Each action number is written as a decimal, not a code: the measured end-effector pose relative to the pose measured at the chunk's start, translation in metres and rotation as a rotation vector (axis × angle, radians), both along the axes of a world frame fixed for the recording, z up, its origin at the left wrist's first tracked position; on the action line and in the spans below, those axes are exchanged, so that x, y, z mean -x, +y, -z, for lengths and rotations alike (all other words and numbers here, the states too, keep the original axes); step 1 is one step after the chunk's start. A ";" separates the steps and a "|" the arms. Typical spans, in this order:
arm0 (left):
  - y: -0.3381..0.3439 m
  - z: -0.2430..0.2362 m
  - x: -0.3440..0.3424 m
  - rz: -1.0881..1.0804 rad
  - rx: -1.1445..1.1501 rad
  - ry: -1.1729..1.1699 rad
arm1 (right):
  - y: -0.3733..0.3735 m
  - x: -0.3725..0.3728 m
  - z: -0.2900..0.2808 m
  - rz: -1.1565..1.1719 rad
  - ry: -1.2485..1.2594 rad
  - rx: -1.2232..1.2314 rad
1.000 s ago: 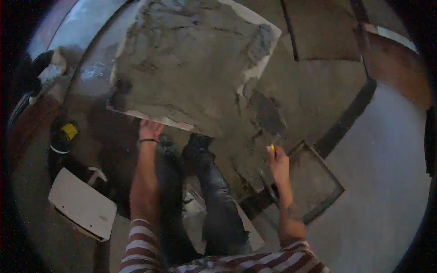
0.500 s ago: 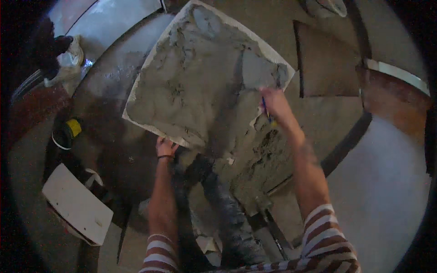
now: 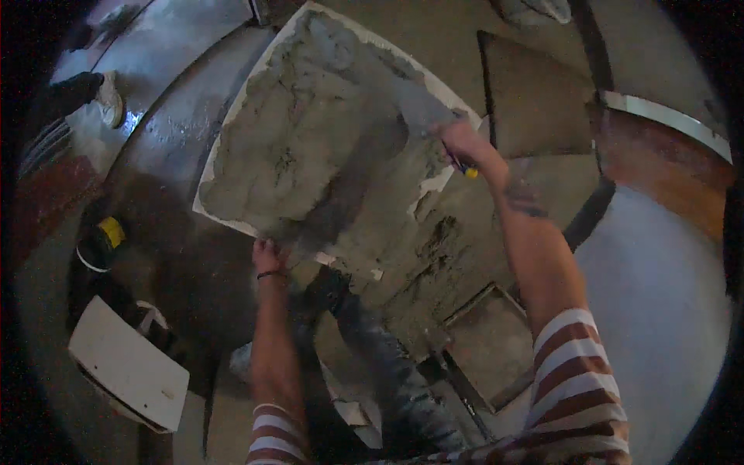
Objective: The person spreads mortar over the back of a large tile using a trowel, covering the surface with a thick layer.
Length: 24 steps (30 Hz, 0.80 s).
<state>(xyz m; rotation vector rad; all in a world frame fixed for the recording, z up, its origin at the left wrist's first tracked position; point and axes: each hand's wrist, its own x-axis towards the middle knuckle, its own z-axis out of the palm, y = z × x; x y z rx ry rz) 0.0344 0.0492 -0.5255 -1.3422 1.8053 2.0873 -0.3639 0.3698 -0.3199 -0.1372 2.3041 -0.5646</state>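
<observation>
A large square tile (image 3: 208,180) with pale edges is held tilted before me, its upper face spread with grey mortar (image 3: 271,147). At its near left edge, my left hand (image 3: 269,254) is closed on the rim, fingers curled over it. My right hand (image 3: 466,142) grips a trowel (image 3: 418,105) by a handle with a blue and yellow end. The trowel's wide grey blade, slightly blurred, lies against the mortar near the tile's right corner. Below the right side of the tile is loose, crumbled mortar (image 3: 443,240) on the floor.
To the left stand a black and yellow bucket (image 3: 108,236) and a white panel-like object (image 3: 128,364). Another person's shoe (image 3: 110,101) shows at the upper left. A square tile (image 3: 535,101) lies at the upper right, and a framed square recess (image 3: 492,341) at the lower right.
The trowel has slid up and left across the mortar, with my right hand following. The tile appears slightly lower-left in view. The other person's foot has come into clearer sight.
</observation>
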 end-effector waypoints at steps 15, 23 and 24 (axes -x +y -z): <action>0.037 -0.005 0.012 -0.413 -0.393 -0.141 | 0.060 -0.047 -0.041 0.561 -0.204 -0.163; 0.063 -0.024 0.034 -0.392 -0.398 -0.207 | 0.093 -0.032 -0.039 0.242 0.037 -0.358; 0.052 -0.031 0.033 -0.387 -0.378 -0.209 | 0.089 -0.035 -0.034 0.444 -0.064 -0.343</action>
